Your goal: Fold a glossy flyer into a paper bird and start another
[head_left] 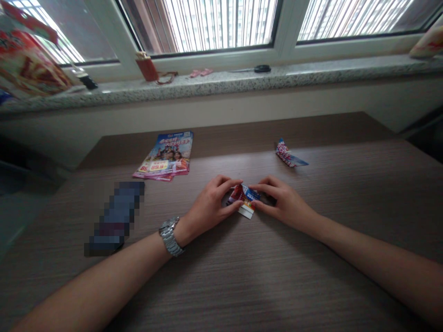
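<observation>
A small folded piece of printed paper [246, 210], with red, blue, orange and white parts, lies between my hands on the brown table. My left hand [216, 200] grips its left side between thumb and fingers; a metal-band watch [170, 236] is on that wrist. On the opposite side, the thumb and fingertips of my right hand [282, 200] pinch the paper's right edge. Beyond my right hand stands another folded paper piece [289, 156], pointed and coloured red, white and blue.
Several colourful flyers [168, 154] are stacked at the table's back left. A blurred-out dark flat object [116, 219] lies near my left forearm. Along the granite windowsill [214, 87] are a red lighter-like item [146, 68], pink scraps [201, 73], black-handled scissors [262, 68] and a red food packet [32, 64].
</observation>
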Action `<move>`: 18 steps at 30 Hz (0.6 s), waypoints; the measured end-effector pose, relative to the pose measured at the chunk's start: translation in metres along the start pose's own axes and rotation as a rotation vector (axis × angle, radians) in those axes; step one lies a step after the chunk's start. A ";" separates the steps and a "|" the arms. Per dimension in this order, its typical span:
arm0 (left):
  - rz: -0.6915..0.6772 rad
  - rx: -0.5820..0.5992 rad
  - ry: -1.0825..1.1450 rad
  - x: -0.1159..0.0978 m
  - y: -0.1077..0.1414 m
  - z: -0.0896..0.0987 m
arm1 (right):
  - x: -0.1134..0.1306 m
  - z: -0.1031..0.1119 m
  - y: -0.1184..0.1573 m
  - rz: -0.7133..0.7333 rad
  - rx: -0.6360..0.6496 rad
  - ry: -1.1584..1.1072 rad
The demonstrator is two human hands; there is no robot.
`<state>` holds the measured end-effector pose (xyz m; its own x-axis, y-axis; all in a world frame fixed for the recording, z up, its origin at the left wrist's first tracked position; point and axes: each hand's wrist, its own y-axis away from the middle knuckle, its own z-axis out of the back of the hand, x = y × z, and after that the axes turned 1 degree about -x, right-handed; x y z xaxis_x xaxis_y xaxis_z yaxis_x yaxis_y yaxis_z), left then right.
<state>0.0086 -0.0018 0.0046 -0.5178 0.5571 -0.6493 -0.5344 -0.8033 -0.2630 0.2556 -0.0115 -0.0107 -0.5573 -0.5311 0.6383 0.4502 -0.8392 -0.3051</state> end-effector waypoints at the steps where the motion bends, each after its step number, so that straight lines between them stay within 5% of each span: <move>1: 0.003 -0.002 0.004 0.000 0.000 0.000 | 0.000 0.000 0.000 0.001 0.000 0.003; 18: -0.014 -0.008 -0.031 0.000 -0.003 0.000 | -0.006 -0.001 0.000 0.048 -0.037 0.025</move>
<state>0.0103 0.0004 0.0058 -0.5311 0.5743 -0.6230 -0.5363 -0.7971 -0.2776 0.2584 -0.0086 -0.0157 -0.5529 -0.5735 0.6045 0.4512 -0.8160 -0.3614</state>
